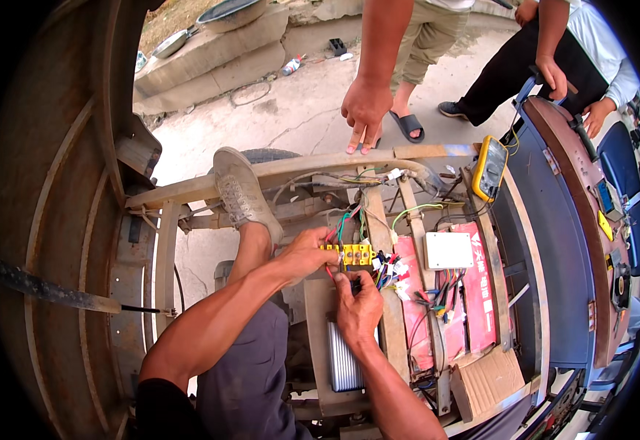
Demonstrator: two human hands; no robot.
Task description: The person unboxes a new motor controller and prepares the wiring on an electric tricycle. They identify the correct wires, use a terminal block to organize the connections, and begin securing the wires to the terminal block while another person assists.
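Note:
My left hand [307, 255] reaches in over the metal frame, its fingers closed on a red wire at the left end of a yellow terminal block [358, 254]. Just below the block, my right hand [359, 304] is pinched near a red lead; a small dark thing shows at its fingertips, too hidden to name. Green and red wires [344, 226] rise behind the block. To its right lies a bundle of white connectors [391, 270] with coloured wires. A finned silver metal box [345, 357] sits under my right wrist.
A white box [448, 251] rests over red battery packs [481, 293]. A yellow multimeter [489, 169] leans on the frame's far rail [305, 166]. Another person's hand [368, 110] touches that rail. My shoe [243, 192] stands on the frame; a cardboard piece [486, 383] lies near right.

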